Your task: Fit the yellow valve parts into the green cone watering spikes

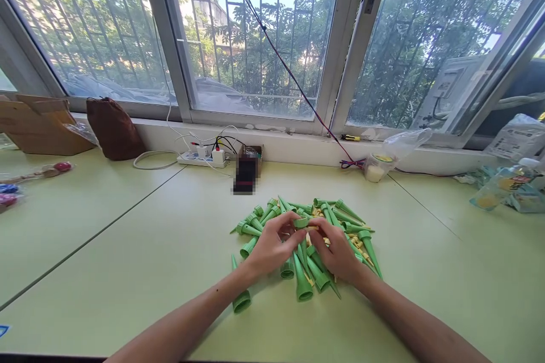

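My left hand (276, 241) is closed round a green plastic cone-shaped spike (301, 222), its wide ribbed end up and its point downward. Against the side of that end, my right hand (334, 247) pinches a small yellowish plastic piece (313, 228). Both hands hover over a heap of similar green spikes (304, 286), some with ribbed caps and some with open wide ends. Small yellow pieces (366, 254) lie among them, mostly on the right of the heap. One loose green spike (242, 300) rests apart, left of my left wrist.
A power strip (200, 157) with plugs and a dark pixelated object (244, 174) stand by the window ledge. At the back left are a brown pouch (114, 127) and a cardboard box (42, 125). A jar (376, 167) and a plastic bottle (504, 184) are at the right.
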